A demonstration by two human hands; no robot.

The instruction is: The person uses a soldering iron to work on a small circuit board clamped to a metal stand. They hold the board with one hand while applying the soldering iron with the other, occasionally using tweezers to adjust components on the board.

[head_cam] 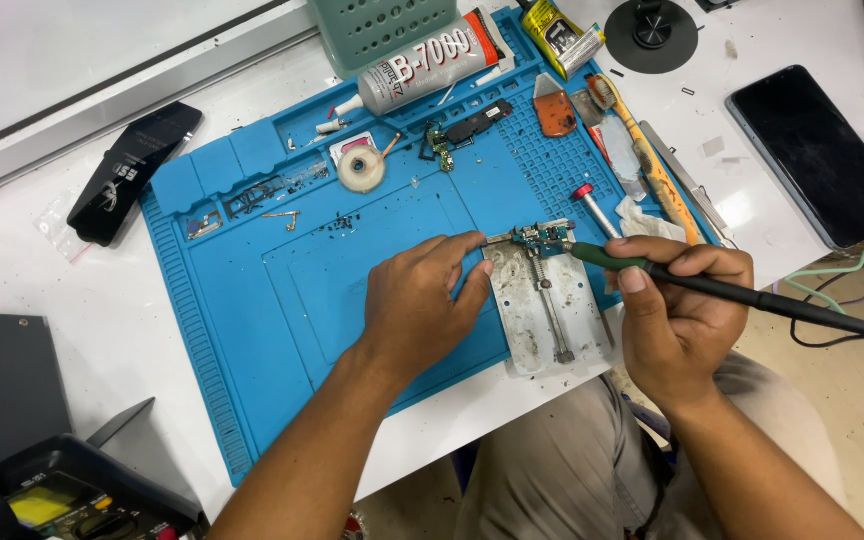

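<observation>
Gripping a soldering iron (732, 292) like a pen, my right hand (687, 315) sets its tip against a small green circuit board (544, 238), just left of the thumb. My left hand (420, 300) pinches thin tweezers (497, 240) at that board's near edge. Beneath both fingertips, the board sits clamped on a metal holder (550, 310), on the blue work mat (282, 290).
</observation>
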